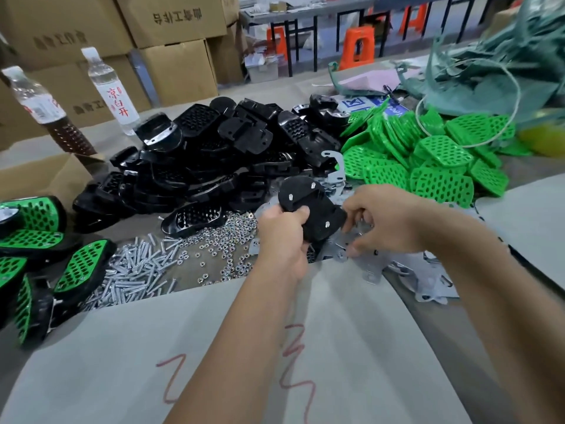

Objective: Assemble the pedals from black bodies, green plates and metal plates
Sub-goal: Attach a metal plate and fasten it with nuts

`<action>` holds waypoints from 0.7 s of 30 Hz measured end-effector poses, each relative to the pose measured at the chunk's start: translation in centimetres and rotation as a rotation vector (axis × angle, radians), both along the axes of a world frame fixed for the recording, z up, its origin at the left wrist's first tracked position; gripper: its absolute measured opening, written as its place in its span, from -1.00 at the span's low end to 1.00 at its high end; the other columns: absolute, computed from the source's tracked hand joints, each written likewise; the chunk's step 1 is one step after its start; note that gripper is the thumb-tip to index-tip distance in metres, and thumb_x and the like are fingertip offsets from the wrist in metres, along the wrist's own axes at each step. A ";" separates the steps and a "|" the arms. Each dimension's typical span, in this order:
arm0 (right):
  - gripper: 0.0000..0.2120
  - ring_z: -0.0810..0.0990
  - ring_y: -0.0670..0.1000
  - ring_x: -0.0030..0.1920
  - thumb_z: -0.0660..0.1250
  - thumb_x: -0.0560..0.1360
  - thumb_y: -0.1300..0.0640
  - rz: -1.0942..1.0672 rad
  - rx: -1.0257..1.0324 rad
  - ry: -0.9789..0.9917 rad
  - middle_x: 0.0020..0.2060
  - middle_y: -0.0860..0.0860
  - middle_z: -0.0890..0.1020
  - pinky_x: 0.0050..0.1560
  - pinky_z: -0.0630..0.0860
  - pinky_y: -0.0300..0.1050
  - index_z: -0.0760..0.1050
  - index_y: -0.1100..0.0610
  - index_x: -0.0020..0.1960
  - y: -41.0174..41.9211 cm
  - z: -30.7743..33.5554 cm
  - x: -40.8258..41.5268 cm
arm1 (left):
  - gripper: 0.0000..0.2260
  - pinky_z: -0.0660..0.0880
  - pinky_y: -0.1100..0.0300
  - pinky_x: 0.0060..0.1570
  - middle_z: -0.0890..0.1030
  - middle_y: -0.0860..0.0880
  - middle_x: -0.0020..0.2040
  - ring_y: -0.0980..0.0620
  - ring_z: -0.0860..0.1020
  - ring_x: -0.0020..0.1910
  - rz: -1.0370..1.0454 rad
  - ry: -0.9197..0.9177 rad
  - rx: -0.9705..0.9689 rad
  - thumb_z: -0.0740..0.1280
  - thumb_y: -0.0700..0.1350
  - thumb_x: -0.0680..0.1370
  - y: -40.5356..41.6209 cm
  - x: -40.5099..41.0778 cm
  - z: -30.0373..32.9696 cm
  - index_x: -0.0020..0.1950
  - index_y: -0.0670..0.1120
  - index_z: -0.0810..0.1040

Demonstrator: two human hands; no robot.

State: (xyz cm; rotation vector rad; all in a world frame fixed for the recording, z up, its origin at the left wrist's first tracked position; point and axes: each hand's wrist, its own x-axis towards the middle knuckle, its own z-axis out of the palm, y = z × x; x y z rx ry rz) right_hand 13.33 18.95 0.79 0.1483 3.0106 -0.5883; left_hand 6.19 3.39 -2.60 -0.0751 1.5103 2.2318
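Observation:
My left hand grips a black pedal body turned underside up, with three screw tips poking out of it. My right hand reaches just right of it, fingers curled over the metal plates lying below; whether it pinches one I cannot tell. A heap of black bodies lies behind, a heap of green perforated plates to the right. Finished green-and-black pedals lie at the left.
Loose screws and nuts are spread on the table in front of the black heap. Two bottles and cardboard boxes stand at the back left. A green bag lies at the back right.

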 end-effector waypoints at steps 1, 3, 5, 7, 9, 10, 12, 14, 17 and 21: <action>-0.71 0.50 -0.15 -0.13 0.66 0.35 -0.05 -0.010 -0.003 0.020 -0.12 -0.15 0.53 -0.24 0.32 -0.35 0.61 -0.03 -0.07 0.2 -0.1 -0.1 | -0.74 0.66 -0.13 0.09 0.70 -0.18 0.00 -0.20 0.68 -0.01 0.002 0.001 0.009 0.21 -0.45 0.64 0.2 0.0 0.0 0.06 -0.17 0.62; -0.71 0.52 -0.06 -0.04 0.62 0.39 -0.07 -0.040 -0.009 0.070 -0.08 -0.15 0.54 -0.15 0.38 -0.22 0.58 -0.01 -0.04 0.5 -0.4 -0.1 | -0.75 0.68 -0.09 -0.01 0.70 -0.19 0.02 -0.18 0.69 -0.04 0.020 0.001 0.019 0.21 -0.44 0.65 0.1 -0.1 0.0 0.16 -0.20 0.62; -0.73 0.57 -0.01 0.02 0.59 0.43 -0.07 -0.110 -0.085 0.160 -0.06 -0.11 0.59 -0.07 0.46 -0.15 0.55 -0.02 -0.02 1.0 -0.8 -0.1 | -0.74 0.71 -0.10 -0.12 0.71 -0.21 0.01 -0.18 0.71 -0.08 0.037 -0.001 0.040 0.21 -0.43 0.65 0.0 -0.4 0.1 0.18 -0.22 0.62; -0.73 0.61 -0.03 -0.06 0.58 0.44 -0.05 -0.238 -0.275 0.335 -0.11 -0.07 0.63 -0.10 0.50 -0.22 0.53 0.01 -0.03 1.3 -1.2 -0.1 | -0.74 0.71 -0.06 -0.19 0.73 -0.19 0.00 -0.15 0.72 -0.10 0.047 0.005 0.049 0.21 -0.43 0.65 -0.3 -0.6 0.2 0.11 -0.18 0.65; -0.71 0.59 -0.05 -0.22 0.59 0.44 -0.03 -0.382 -0.475 0.546 -0.20 0.01 0.65 -0.20 0.52 -0.30 0.53 0.07 -0.05 1.5 -1.3 -0.3 | -0.73 0.72 -0.04 -0.13 0.74 -0.19 0.01 -0.14 0.73 -0.07 0.050 0.006 0.041 0.21 -0.43 0.65 -0.6 -0.7 0.2 0.10 -0.17 0.66; -0.70 0.57 -0.04 -0.28 0.60 0.44 -0.02 -0.460 -0.595 0.632 -0.23 0.08 0.67 -0.24 0.53 -0.26 0.54 0.11 -0.06 1.6 -1.2 -0.3 | -0.73 0.72 -0.07 -0.04 0.73 -0.20 0.05 -0.16 0.73 -0.02 0.047 0.005 0.037 0.21 -0.43 0.65 -0.7 -0.7 0.1 0.14 -0.19 0.65; -0.64 0.55 -0.02 -0.36 0.60 0.44 -0.06 -0.579 -0.765 0.681 -0.23 0.17 0.72 -0.31 0.55 -0.14 0.57 0.19 -0.06 1.9 -0.8 -0.5 | -0.73 0.65 -0.20 0.16 0.70 -0.27 0.17 -0.27 0.70 0.13 0.039 -0.004 0.028 0.20 -0.44 0.65 -0.9 -0.6 0.0 0.25 -0.26 0.62; -0.61 0.54 -0.03 -0.43 0.59 0.44 -0.10 -0.581 -0.823 0.570 -0.22 0.08 0.76 -0.40 0.54 -0.15 0.59 0.20 -0.02 2.1 -0.7 -0.7 | -0.72 0.62 -0.26 0.19 0.68 -0.31 0.21 -0.35 0.66 0.20 0.038 -0.007 0.026 0.20 -0.44 0.65 -1.0 -0.6 -0.1 0.28 -0.28 0.60; -0.60 0.56 -0.02 -0.42 0.63 0.36 -0.04 -0.504 -0.929 0.399 -0.16 0.03 0.78 -0.38 0.56 -0.17 0.61 0.12 0.07 2.1 -0.9 -0.4 | -0.72 0.65 -0.23 0.15 0.71 -0.27 0.17 -0.31 0.68 0.17 0.045 0.008 0.018 0.20 -0.43 0.65 -1.5 -0.9 -0.1 0.23 -0.23 0.63; -0.69 0.74 0.04 -0.24 0.65 0.39 0.15 -0.414 -0.841 0.414 -0.12 -0.05 0.78 -0.15 0.70 -0.13 0.67 -0.01 0.08 2.4 -1.4 0.0 | -0.70 0.65 -0.22 0.14 0.69 -0.29 0.20 -0.33 0.67 0.19 0.055 0.004 0.018 0.19 -0.42 0.66 -2.1 -1.3 -0.2 0.31 -0.28 0.59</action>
